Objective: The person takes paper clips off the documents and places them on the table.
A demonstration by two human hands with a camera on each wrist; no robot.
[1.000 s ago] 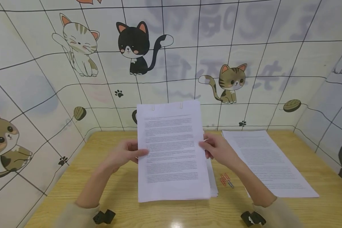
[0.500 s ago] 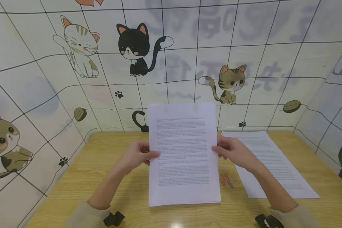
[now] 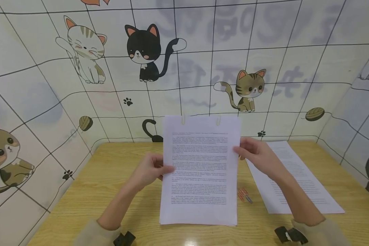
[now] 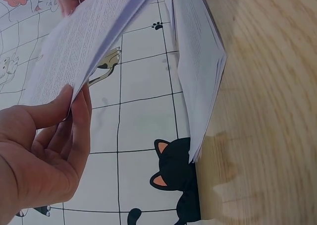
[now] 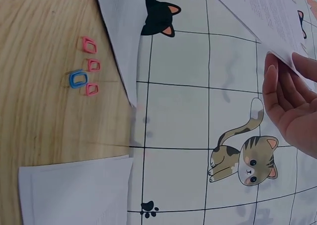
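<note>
A printed stack of paper (image 3: 200, 164) is held up above the table, facing me. Two pale paper clips, a left clip (image 3: 182, 120) and a right clip (image 3: 218, 120), sit on its top edge. My left hand (image 3: 148, 171) pinches the left edge, thumb in front and fingers behind. On the right edge, my right hand (image 3: 259, 157) pinches the stack a little higher up. In the left wrist view, the thumb and fingers of the left hand (image 4: 54, 140) grip the paper edge. The right wrist view shows the right hand (image 5: 292, 98) at the other edge.
Another paper pile (image 4: 200, 61) lies on the table (image 3: 117, 205) behind the held stack. More printed sheets (image 3: 298, 181) lie at the right. Several loose red paper clips (image 5: 89, 45) and a blue paper clip (image 5: 78, 79) lie between the piles. A cat-patterned wall covering (image 3: 196, 68) stands behind.
Both hands have carried the stack to the right, with its top edge now slightly lower and the right hand a bit higher. The loose paper clips and the right-hand sheets stay put.
</note>
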